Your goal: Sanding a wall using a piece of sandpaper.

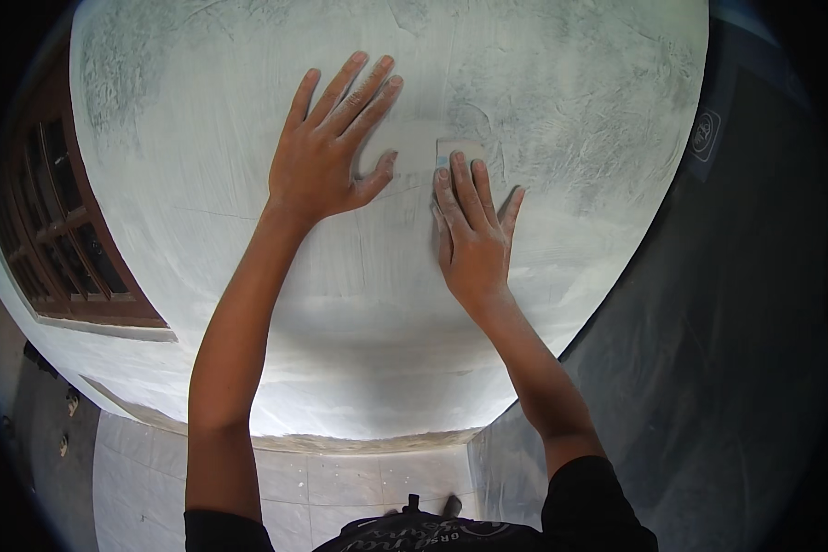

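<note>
A wall coated in whitish plaster or filler [331,276] fills the middle of the view, with rough greyish patches near its top. My left hand [331,138] lies on it with fingers spread, holding nothing. To its right, my right hand [472,214] presses a pale, flat sheet [461,145], perhaps sandpaper, against the wall. Only the sheet's upper part shows beyond the fingertips; the rest is hidden under the hand. White dust coats the fingers of both hands.
At the left is a brown wooden window frame [76,224] with dark panes. A dark sheet or wall surface [697,310] borders the right side. Below lies a tiled floor [345,479], with one dark shoe [452,506] partly visible. Small objects lie on the ground at far left.
</note>
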`<action>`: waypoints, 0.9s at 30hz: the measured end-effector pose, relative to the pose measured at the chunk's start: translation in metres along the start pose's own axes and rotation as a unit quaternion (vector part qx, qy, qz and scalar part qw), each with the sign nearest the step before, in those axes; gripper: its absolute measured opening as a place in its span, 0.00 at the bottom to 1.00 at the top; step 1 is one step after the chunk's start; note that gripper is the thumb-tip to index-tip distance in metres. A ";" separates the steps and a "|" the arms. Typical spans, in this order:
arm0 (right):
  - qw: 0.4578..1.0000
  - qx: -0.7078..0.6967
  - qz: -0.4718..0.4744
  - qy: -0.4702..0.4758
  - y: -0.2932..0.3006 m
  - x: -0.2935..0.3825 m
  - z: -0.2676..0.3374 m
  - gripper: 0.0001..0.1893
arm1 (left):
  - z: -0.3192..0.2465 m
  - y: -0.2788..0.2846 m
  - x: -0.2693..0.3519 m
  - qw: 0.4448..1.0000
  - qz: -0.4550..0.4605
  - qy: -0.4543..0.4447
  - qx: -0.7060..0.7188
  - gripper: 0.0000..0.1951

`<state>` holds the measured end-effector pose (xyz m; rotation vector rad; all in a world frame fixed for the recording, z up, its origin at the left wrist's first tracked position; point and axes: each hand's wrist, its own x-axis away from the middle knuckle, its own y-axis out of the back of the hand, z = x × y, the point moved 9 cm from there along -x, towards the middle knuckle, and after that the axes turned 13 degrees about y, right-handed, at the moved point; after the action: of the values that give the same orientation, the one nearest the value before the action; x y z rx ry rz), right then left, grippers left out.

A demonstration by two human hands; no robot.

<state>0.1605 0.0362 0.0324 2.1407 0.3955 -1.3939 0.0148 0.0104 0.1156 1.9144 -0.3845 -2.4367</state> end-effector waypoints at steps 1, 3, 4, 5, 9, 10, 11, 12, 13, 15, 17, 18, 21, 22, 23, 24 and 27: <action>1.000 0.008 -0.019 0.008 0.008 -0.012 -0.004 0.25 | -0.002 0.001 -0.002 1.000 0.000 0.001 0.002 0.37; 0.999 0.022 -0.038 0.020 0.021 -0.059 -0.015 0.24 | 0.000 0.008 -0.002 1.000 -0.018 -0.002 0.025 0.37; 0.997 0.027 -0.058 0.031 0.027 -0.075 -0.016 0.24 | 0.001 0.008 -0.001 1.000 -0.016 -0.003 0.025 0.37; 0.996 0.033 -0.078 0.042 0.031 -0.080 -0.014 0.24 | 0.002 0.008 0.000 1.000 -0.017 -0.002 0.026 0.37; 1.000 0.015 0.022 0.005 0.003 -0.007 0.008 0.24 | 0.007 0.003 0.004 1.000 -0.007 0.002 -0.002 0.36; 1.000 0.012 0.020 0.010 0.000 -0.007 0.004 0.24 | 0.006 0.003 0.002 1.000 -0.009 0.005 -0.007 0.36; 1.000 0.010 0.007 0.008 0.001 -0.007 -0.001 0.24 | 0.003 0.001 0.001 1.000 -0.005 0.001 -0.006 0.37; 1.000 0.014 -0.003 0.004 0.008 -0.008 -0.007 0.25 | -0.003 -0.001 -0.001 1.000 -0.001 -0.005 0.001 0.37; 1.000 0.010 0.001 0.001 0.012 -0.026 -0.010 0.25 | -0.003 0.000 -0.001 1.000 0.006 -0.004 0.001 0.37; 0.996 0.033 -0.072 0.039 0.034 -0.079 -0.016 0.24 | 0.002 0.006 -0.003 1.000 -0.018 -0.007 0.008 0.37; 0.998 0.026 -0.056 0.030 0.031 -0.066 -0.011 0.23 | 0.003 0.005 0.001 1.000 -0.014 -0.007 0.008 0.37; 0.998 0.014 -0.049 0.026 0.023 -0.058 -0.005 0.23 | 0.009 0.004 0.003 1.000 -0.014 -0.007 0.000 0.37; 0.999 0.007 0.037 -0.010 0.000 0.012 0.011 0.22 | 0.004 0.000 0.004 1.000 -0.007 -0.003 0.004 0.37; 0.999 0.020 0.049 -0.011 -0.001 0.018 0.010 0.23 | 0.002 0.001 0.002 1.000 -0.010 -0.003 0.004 0.37; 0.999 0.022 0.048 -0.009 -0.005 0.013 -0.001 0.23 | 0.002 0.000 0.000 1.000 -0.010 -0.004 0.003 0.37; 1.000 0.021 0.001 0.005 0.013 -0.016 -0.009 0.23 | -0.002 0.000 -0.001 1.000 -0.008 -0.006 0.005 0.37; 0.996 0.041 -0.070 0.027 0.031 -0.068 -0.017 0.23 | 0.004 0.009 0.000 0.999 -0.024 -0.008 0.036 0.38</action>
<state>0.1613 0.0247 0.1082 2.2584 0.5260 -1.4531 0.0095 0.0028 0.1186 1.9560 -0.4387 -2.5022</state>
